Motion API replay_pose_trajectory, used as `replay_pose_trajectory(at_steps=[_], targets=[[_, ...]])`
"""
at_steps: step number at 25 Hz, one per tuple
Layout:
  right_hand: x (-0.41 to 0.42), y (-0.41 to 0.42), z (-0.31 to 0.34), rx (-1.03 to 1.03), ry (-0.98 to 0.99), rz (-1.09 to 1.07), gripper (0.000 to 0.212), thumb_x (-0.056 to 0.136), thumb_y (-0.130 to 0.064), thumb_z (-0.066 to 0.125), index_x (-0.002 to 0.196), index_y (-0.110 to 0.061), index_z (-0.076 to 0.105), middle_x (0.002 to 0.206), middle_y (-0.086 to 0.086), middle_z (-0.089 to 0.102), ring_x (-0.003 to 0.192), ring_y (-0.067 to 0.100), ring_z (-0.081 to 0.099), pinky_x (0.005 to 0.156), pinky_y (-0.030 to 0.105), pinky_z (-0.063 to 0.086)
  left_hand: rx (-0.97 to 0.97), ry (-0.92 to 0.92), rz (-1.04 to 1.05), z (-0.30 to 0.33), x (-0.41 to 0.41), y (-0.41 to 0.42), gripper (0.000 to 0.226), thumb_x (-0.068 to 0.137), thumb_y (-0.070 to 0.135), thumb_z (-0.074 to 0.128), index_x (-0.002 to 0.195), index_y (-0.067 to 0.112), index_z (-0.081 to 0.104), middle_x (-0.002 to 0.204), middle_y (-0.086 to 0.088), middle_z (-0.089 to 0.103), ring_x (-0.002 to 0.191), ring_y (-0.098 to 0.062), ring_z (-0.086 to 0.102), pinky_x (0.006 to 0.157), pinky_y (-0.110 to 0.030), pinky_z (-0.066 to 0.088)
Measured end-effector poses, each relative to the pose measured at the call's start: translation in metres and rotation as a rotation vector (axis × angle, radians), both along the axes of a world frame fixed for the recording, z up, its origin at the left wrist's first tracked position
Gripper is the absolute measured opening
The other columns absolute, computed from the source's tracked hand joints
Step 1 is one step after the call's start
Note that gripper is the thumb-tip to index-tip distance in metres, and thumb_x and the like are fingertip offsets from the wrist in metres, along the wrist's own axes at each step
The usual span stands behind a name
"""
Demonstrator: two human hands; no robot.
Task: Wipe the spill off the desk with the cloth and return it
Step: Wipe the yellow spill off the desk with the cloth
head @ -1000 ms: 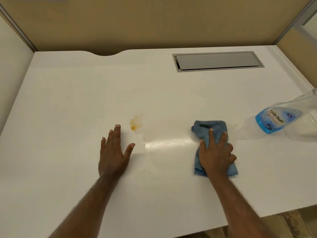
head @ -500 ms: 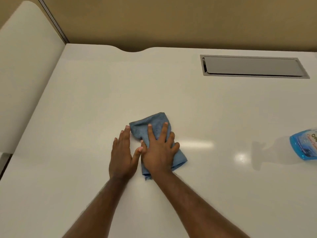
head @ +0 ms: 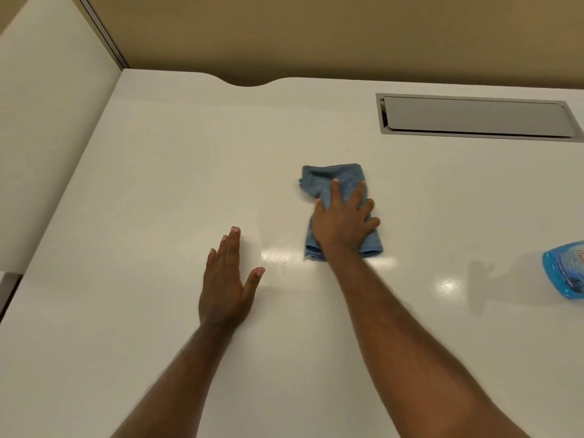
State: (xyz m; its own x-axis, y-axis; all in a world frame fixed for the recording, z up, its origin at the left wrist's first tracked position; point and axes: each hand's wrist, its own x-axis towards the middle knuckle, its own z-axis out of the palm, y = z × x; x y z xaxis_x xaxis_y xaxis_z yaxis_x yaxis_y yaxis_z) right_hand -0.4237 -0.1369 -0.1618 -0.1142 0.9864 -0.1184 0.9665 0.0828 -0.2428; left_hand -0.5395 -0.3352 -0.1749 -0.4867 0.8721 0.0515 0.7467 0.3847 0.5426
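A folded blue cloth (head: pixel 328 180) lies on the white desk (head: pixel 177 172) near its middle. My right hand (head: pixel 343 222) presses flat on the cloth's near half, fingers spread over it. To the left, my left hand (head: pixel 226 286) rests palm down on the bare desk, fingers together, thumb out, holding nothing. No orange stain shows on the desk; a faint wet sheen (head: pixel 276 256) lies between the two hands.
A blue spray bottle (head: pixel 565 268) lies at the right edge, partly cut off. A grey cable hatch (head: pixel 474 116) is set into the desk at the back right. White partition panel (head: pixel 47 121) on the left, tan wall behind.
My right hand slid the cloth left over the orange spill, then back to the right and farther away. The stain is no longer visible. My left hand stayed flat on the desk.
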Motion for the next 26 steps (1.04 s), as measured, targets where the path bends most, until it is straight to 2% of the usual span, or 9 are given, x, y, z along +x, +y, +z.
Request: replay_pose_trajectory(at_steps=[8,12,15,21,24,26], targets=[[0.135,0.034,-0.001,0.017,-0.090,-0.334,0.057,0.093,-0.053,0.037,0.147,-0.040,0.026,0.160,0.014,0.015,0.132,0.044,0.028,0.101,0.061,0.025,-0.014,-0.023,-0.033,-0.001,-0.001,0.000,0.083,0.090,0.070,0.015,0.154,0.019,0.009,0.162,0.005,0.014,0.148,-0.008,0.008,0.120,-0.030,0.002],[0.189,-0.006,0.000,0.055,-0.066,-0.410,0.053,0.094,-0.048,0.039,0.146,-0.039,0.030,0.157,0.015,0.020,0.127,0.047,0.033,0.099,0.063,0.028,0.009,-0.044,-0.030,0.000,-0.001,-0.001,0.083,0.090,0.070,0.016,0.154,0.018,0.011,0.162,0.004,0.016,0.149,-0.011,0.011,0.120,-0.029,0.002],[0.207,-0.060,-0.002,0.132,-0.045,-0.377,0.052,0.094,-0.045,0.047,0.144,-0.037,0.036,0.155,0.018,0.026,0.122,0.048,0.038,0.094,0.064,0.031,0.024,-0.056,-0.035,-0.001,-0.002,-0.002,0.080,0.092,0.067,0.018,0.154,0.018,0.012,0.162,0.004,0.017,0.149,-0.011,0.011,0.121,-0.030,0.003],[0.143,-0.152,-0.002,0.144,-0.029,-0.167,0.059,0.090,-0.042,0.056,0.145,-0.034,0.038,0.155,0.019,0.028,0.122,0.045,0.040,0.086,0.055,0.036,0.066,-0.138,-0.010,0.004,-0.004,-0.005,0.076,0.092,0.062,0.019,0.154,0.018,0.014,0.161,0.004,0.020,0.148,-0.008,0.012,0.119,-0.025,0.001],[0.081,-0.189,-0.003,0.089,-0.027,0.024,0.065,0.087,-0.048,0.055,0.147,-0.036,0.033,0.158,0.016,0.024,0.127,0.042,0.038,0.090,0.053,0.034,0.100,-0.167,-0.022,0.010,-0.012,-0.018,0.073,0.093,0.057,0.023,0.153,0.015,0.018,0.159,0.003,0.022,0.145,-0.004,0.013,0.119,-0.025,0.001],[0.044,-0.199,-0.004,0.051,0.018,0.076,0.066,0.087,-0.052,0.051,0.148,-0.037,0.028,0.160,0.014,0.019,0.132,0.042,0.034,0.096,0.056,0.032,0.106,-0.177,-0.020,0.012,-0.018,-0.031,0.074,0.092,0.055,0.024,0.152,0.013,0.021,0.158,0.000,0.025,0.145,-0.009,0.016,0.119,-0.028,0.003]])
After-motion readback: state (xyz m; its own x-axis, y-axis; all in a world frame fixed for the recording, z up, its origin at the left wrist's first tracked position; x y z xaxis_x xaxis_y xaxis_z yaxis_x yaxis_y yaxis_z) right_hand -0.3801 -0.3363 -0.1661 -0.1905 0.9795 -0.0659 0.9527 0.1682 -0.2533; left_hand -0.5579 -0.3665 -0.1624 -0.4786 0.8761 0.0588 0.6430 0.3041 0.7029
